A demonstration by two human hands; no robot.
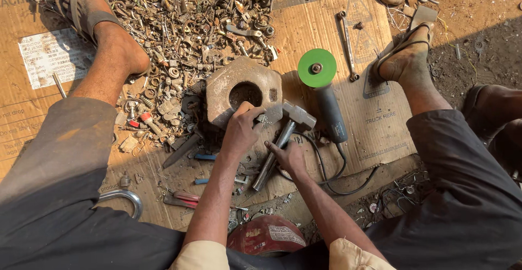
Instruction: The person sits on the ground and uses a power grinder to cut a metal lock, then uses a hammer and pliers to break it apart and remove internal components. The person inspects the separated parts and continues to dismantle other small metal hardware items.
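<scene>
Head view: a person sits on flattened cardboard, legs spread, working between the feet.
Scrap pile: loose nuts, bolts and rings lie heaped at upper left, well apart from the hammer.
Metal block: a worn block with a round hole sits just ahead of the hands.
Left hand: the left hand rests against the block's near edge, fingers curled together, seemingly pinching a small piece there; shadow hides what it is.
Hammer: the hammer lies between the two hands, its head touching or just beside the block.
Hammer axis: the long axis runs diagonally, head up and to the right, handle end down and to the left toward the person.
Right hand: the right hand has its fingers clamped on the handle's lower half.
Grinder: an angle grinder with a green disc lies idle just right of the hammer, disc pointing away.
Progress: judged from this, a piece is steadied and the hammer gripped; no finished pieces set aside show.
</scene>
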